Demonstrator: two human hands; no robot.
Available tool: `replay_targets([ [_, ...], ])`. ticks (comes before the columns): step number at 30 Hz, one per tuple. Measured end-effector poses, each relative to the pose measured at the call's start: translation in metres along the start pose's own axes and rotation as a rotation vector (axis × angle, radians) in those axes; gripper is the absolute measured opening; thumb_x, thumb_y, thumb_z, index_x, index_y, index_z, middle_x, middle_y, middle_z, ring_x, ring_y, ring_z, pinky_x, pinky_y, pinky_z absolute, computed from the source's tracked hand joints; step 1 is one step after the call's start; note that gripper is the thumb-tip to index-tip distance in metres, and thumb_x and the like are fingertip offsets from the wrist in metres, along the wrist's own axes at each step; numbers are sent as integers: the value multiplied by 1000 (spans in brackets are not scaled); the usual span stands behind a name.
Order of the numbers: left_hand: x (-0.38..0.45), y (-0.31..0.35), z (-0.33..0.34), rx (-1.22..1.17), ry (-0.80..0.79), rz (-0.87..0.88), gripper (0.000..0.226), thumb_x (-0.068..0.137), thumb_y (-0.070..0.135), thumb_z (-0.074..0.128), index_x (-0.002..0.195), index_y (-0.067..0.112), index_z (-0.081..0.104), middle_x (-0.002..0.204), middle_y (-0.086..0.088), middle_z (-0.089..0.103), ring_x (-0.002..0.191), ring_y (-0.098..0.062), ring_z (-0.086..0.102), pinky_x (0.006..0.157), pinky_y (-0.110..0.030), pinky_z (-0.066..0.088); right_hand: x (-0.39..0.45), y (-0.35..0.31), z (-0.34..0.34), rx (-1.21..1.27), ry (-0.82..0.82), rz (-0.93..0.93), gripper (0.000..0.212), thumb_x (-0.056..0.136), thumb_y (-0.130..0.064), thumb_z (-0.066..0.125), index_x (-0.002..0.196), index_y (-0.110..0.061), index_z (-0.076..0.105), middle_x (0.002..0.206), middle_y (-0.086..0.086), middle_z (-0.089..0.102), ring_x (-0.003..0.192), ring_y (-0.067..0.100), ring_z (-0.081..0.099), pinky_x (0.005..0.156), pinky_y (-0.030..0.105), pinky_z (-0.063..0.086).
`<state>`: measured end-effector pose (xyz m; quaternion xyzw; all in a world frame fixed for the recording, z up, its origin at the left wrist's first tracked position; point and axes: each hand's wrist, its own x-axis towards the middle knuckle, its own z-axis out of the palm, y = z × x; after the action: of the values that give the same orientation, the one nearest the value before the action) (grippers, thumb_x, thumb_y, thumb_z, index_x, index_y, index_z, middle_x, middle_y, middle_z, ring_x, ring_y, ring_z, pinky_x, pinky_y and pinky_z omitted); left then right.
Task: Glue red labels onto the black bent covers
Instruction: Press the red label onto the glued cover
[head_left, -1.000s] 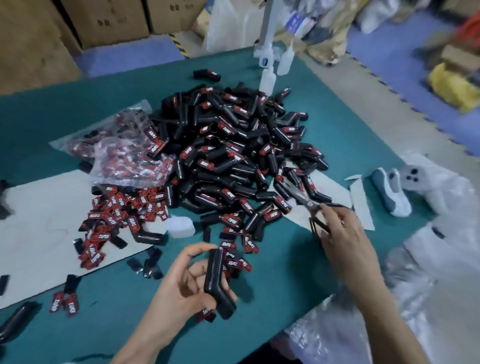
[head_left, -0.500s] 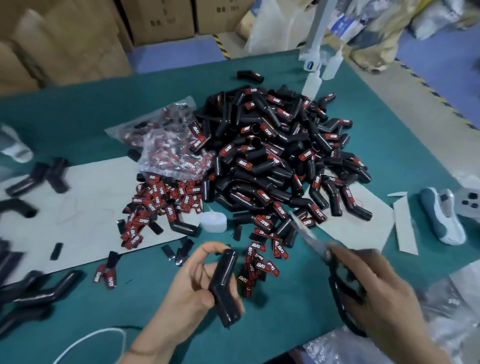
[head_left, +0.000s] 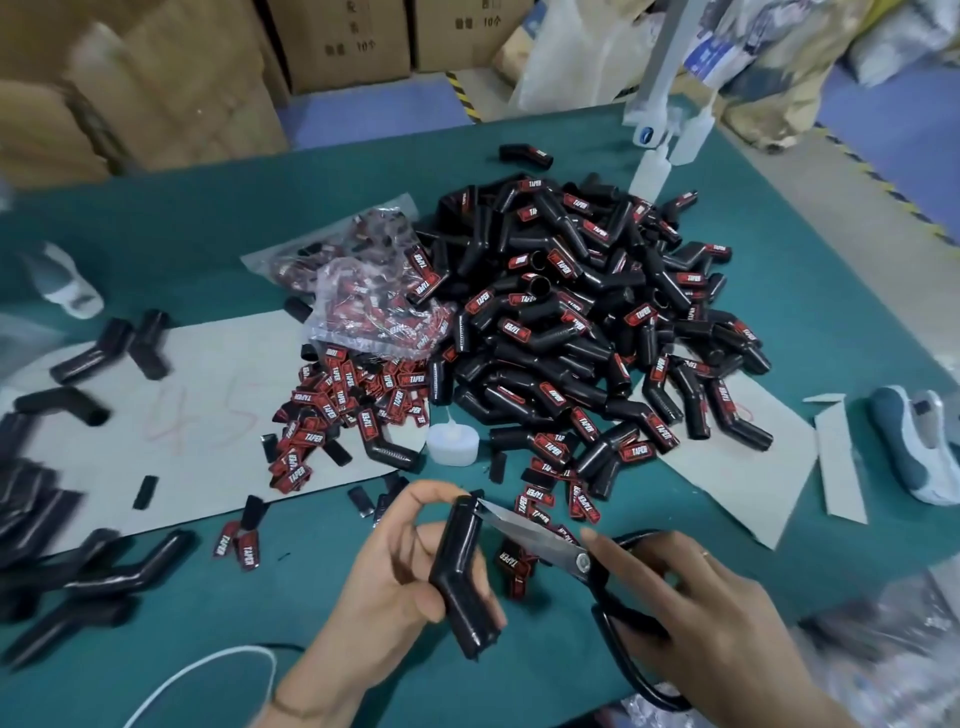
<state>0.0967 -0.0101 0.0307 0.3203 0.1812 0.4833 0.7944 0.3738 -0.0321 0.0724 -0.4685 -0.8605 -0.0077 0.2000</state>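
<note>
Left hand grips bent cover; right hand holds scissors.

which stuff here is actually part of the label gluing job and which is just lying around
Part of the job:
- black bent cover, held in the left hand
- scissors, in the right hand
- loose red labels
- bag of labels
- glue bottle
- pile of labelled covers

Lying about:
- shoe
- cardboard boxes
- white cable

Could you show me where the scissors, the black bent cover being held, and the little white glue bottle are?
Black-handled steel scissors (head_left: 545, 540): head view, on the flat of the blade.
Black bent plastic cover (head_left: 460, 566): head view, on its upper limb above the bend.
Small white squat glue bottle (head_left: 453, 442): head view, on its body.
</note>
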Motion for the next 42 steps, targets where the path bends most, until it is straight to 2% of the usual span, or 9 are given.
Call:
replay_targets([
  [2,-1,1,0,-2,3,20,87,80,29,85,136,-1,26,96,-14,77,79,-29,78,73,-38,64,1,0,1,-1,-6,-4,51,86,-37,63,136,-29,56,79,2,65,75,13,60,41,25,51],
  [5,-1,4,4,21,16,25,65,78,32,87,132,22,51,93,-13,76,76,-29,78,70,-36,64,1,0,2,-22,-9,-29,51,87,-34,64,137,-29,61,77,2,64,80,11,48,40,23,46],
  [7,-2,5,6,30,20,26,54,78,32,86,126,27,59,92,-13,76,76,-29,78,70,-36,64,1,0,1,-47,-18,-51,51,88,-33,64,138,-28,66,76,1,63,81,11,47,40,22,43],
  [18,-4,10,6,10,21,54,53,85,32,82,131,17,58,94,-12,76,75,-24,77,72,-32,63,9,4,-9,-90,-31,-130,45,91,-33,61,134,-23,65,76,3,61,80,11,48,41,22,44],
  [23,-5,11,8,17,32,55,54,84,35,82,130,18,59,91,-11,76,73,-22,77,70,-31,63,14,5,-14,-122,-29,-178,42,93,-32,60,133,-20,67,74,3,59,67,17,63,41,23,45],
  [28,-4,11,8,-7,21,51,56,83,35,82,130,16,58,92,-11,76,74,-22,77,70,-31,64,17,5,-14,-158,1,-200,39,96,-30,62,133,-16,67,71,3,58,62,18,65,40,26,43],
  [33,-3,12,7,18,40,47,58,81,36,84,130,18,59,91,-10,77,74,-24,78,70,-31,63,16,0,-10,75,22,49,57,83,-26,70,138,-28,57,79,4,63,55,20,58,38,24,46],
  [36,-3,13,7,12,35,59,59,82,32,84,132,16,57,92,-12,77,74,-25,77,71,-32,63,12,0,-7,94,-106,111,91,58,-14,93,139,-31,54,85,5,63,58,20,58,36,26,45],
  [42,-3,15,6,63,72,44,60,74,22,91,126,20,62,89,-17,76,72,-30,76,69,-39,63,5,2,-2,61,-74,50,58,81,-37,62,138,-32,55,78,0,62,66,12,52,35,23,41],
])
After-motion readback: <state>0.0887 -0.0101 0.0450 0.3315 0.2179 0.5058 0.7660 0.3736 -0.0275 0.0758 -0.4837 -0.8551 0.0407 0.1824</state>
